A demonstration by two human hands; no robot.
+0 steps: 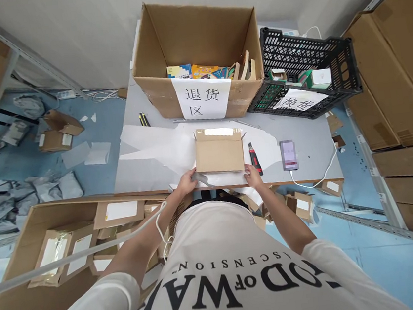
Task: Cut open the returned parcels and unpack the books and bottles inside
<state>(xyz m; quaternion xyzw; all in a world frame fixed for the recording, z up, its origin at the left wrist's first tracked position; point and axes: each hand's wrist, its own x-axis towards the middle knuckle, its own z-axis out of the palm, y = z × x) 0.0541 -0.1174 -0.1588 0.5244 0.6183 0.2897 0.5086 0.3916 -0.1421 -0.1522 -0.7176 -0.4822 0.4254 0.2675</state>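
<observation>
A small brown cardboard box lies near the front edge of the table, with a torn white strip along its far edge and small flaps sticking out at its far corners. My left hand grips its near left corner, fingers closed. A grey strip lies beside those fingers. At the near right corner my right hand holds the box, its fingers partly hidden by the cardboard. Just right of the box is a red and black utility knife, close to my right fingertips.
A large open carton with books stands behind, beside a black plastic crate holding small boxes. A phone with a white cable lies on the right. Below left, a big carton holds several parcels; a white pole crosses it.
</observation>
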